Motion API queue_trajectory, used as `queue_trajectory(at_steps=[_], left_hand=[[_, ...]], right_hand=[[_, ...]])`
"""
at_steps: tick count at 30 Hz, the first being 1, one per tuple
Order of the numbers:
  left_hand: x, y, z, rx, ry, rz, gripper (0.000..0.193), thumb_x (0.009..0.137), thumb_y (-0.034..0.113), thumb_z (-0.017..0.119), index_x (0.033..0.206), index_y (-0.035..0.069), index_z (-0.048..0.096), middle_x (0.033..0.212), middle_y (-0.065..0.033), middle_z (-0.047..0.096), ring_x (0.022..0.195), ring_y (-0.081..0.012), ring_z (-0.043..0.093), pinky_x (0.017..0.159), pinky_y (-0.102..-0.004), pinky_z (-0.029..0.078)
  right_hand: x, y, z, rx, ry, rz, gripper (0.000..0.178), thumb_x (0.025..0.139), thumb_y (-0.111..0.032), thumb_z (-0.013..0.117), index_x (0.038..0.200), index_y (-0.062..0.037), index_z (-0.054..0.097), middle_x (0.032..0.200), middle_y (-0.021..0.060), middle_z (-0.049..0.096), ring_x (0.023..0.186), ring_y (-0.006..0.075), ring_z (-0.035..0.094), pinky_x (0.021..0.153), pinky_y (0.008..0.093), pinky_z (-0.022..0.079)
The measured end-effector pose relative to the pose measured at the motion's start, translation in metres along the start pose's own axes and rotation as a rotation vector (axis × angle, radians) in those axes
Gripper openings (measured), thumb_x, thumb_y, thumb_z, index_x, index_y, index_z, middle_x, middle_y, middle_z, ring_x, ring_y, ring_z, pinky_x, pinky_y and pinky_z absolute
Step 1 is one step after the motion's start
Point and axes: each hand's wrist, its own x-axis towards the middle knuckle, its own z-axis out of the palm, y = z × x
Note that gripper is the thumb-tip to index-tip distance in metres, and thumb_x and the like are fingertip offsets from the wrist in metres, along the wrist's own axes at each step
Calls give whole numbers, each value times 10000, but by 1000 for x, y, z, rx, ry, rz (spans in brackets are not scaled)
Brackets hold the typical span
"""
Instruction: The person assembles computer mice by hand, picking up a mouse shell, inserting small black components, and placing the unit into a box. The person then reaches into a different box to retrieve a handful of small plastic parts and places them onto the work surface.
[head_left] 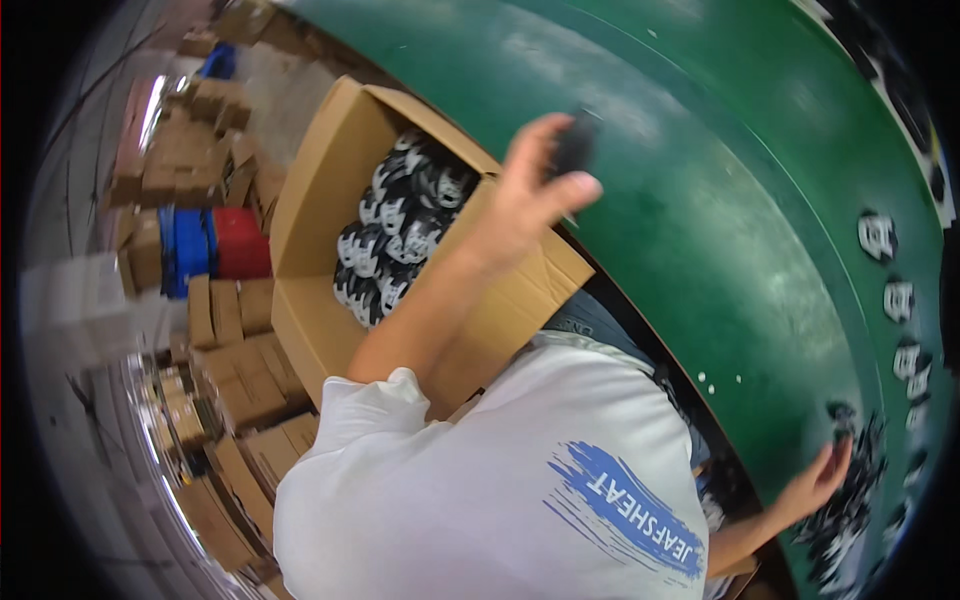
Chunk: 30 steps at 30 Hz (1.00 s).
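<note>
My left hand (535,195) is closed around a dark, rounded piece (575,143), blurred, held over the green table just beyond the open carton. Inside that cardboard carton (318,190), beside my left forearm, lie many black-and-white rounded pieces (395,215). Over at the lower right, my right hand (818,482) has its fingers drawn together at a small black part (842,411), next to a heap of black-and-white parts (845,520) on the table. Exactly what kind of parts these are, I cannot make out.
The green table (690,200) curves across the right side. Several black-and-white pieces (877,236) are spaced along its far edge, and small white bits (711,390) lie near its front edge. Stacked cardboard boxes (240,380) and blue and red bins (240,243) stand at left.
</note>
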Motion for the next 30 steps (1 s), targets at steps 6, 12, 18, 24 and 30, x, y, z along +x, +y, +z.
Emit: queue_trajectory(at_steps=[6, 12, 18, 24, 30], left_hand=[[-40, -22, -193, 440, 517, 122, 797, 908, 244, 870, 1564, 33, 471, 1405, -160, 636, 1274, -245, 614, 1055, -378, 531], [-86, -88, -241, 1178, 434, -370, 893, 794, 329, 920, 1554, 91, 516, 1447, -233, 619, 1365, -444, 564, 1184, -490, 447], [-92, -115, -246, 1254, 441, -277, 1110, 791, 324, 922, 1685, 70, 316, 1514, -303, 527, 1400, -466, 523, 1193, -476, 440], [-24, -74, -223, 930, 622, -14, 559, 992, 180, 776, 1489, 11, 583, 1338, -164, 686, 1170, -232, 662, 1035, -364, 538], [88, -15, -32, 493, 270, 380, 382, 1078, 96, 650, 1451, 26, 613, 1330, -116, 681, 1221, -194, 637, 1091, -347, 508]], right_hand=[[3, 76, -36, -547, 117, -161, 451, 1083, -300, 694, 1456, -47, 677, 1357, 198, 661, 1068, 286, 669, 934, 388, 559], [-3, 72, -24, -572, -3, 105, 430, 1085, -298, 678, 1462, -89, 683, 1318, 166, 664, 1033, 276, 663, 870, 406, 565], [7, 67, -14, -244, -40, 10, 439, 1089, -235, 664, 1496, -72, 652, 1304, 155, 683, 1029, 248, 636, 938, 387, 525], [-10, 30, 12, -292, 17, -96, 331, 1023, -148, 772, 1320, -8, 728, 1225, 126, 682, 931, 181, 627, 810, 311, 520], [-8, 18, 44, 5, 138, 13, 283, 962, -83, 816, 1234, -20, 768, 1142, 60, 753, 819, 112, 637, 756, 276, 500]])
